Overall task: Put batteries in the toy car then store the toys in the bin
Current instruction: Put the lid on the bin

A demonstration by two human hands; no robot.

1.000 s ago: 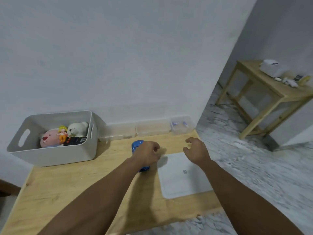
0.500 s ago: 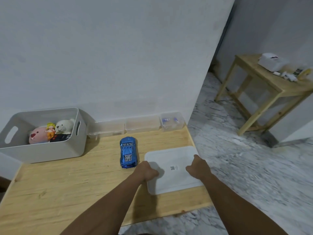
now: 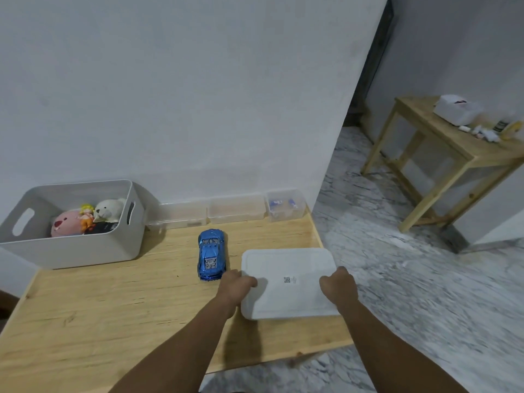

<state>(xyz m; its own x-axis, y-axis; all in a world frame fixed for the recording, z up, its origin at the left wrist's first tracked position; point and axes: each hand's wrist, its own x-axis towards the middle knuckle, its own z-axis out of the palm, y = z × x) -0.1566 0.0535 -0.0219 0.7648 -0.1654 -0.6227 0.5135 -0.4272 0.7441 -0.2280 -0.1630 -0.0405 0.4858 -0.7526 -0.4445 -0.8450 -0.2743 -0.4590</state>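
Observation:
A shiny blue toy car (image 3: 211,253) stands on the wooden table (image 3: 113,302), nose toward me, free of both hands. A grey bin (image 3: 71,248) at the back left holds a pink plush (image 3: 65,226), a small yellow-haired doll (image 3: 87,215) and a white plush bear (image 3: 109,210). A flat white lid (image 3: 289,282) with a small printed code lies at the table's right edge. My left hand (image 3: 236,285) grips the lid's left edge and my right hand (image 3: 338,286) grips its right edge. A small clear box (image 3: 285,205) by the wall holds blue-and-white items.
Two more clear, low boxes (image 3: 209,212) line the wall between the bin and the small box. The table's right edge drops to a marble floor (image 3: 411,279). A second wooden table (image 3: 453,148) with a white box and small items stands at the far right.
My left hand let go of the blue car and left it standing on the table. Both hands came back toward me and closed on the two sides of the white lid.

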